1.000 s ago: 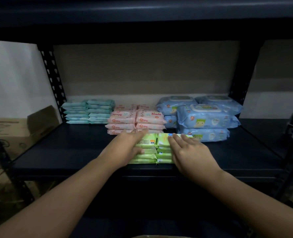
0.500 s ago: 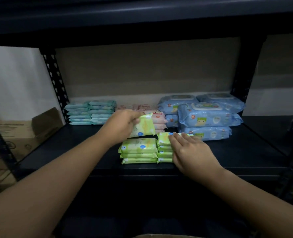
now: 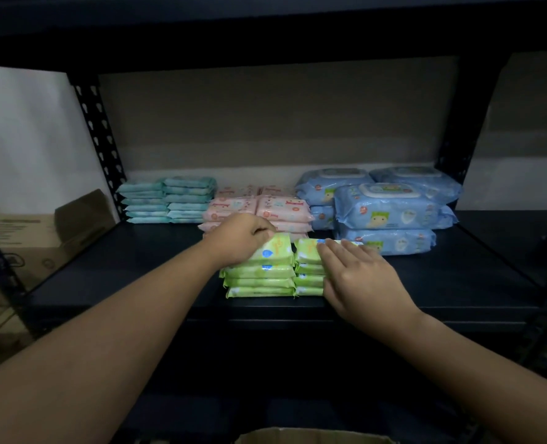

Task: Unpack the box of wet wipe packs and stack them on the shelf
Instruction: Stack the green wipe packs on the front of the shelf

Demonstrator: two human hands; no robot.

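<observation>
1. Green wipe packs (image 3: 259, 272) form two stacks at the front edge of a dark metal shelf (image 3: 137, 261), pale wall behind.
2. Left hand (image 3: 238, 240) grips the top pack (image 3: 273, 251) of the left stack of four; right hand (image 3: 358, 280) lies flat, fingers straight, on the right stack (image 3: 309, 265).
3. Beyond the hands: teal packs (image 3: 169, 200), pink packs (image 3: 259, 208), blue packs (image 3: 384, 208); left of the left hand, a cardboard box (image 3: 41, 238).

Two stacks of green packs (image 3: 261, 277) stand side by side, touching, at the shelf (image 3: 131, 267) front edge. Top left pack (image 3: 273, 251) tilts, far edge raised. Box (image 3: 313, 436) rim shows at 6 o'clock, below the shelf.
</observation>
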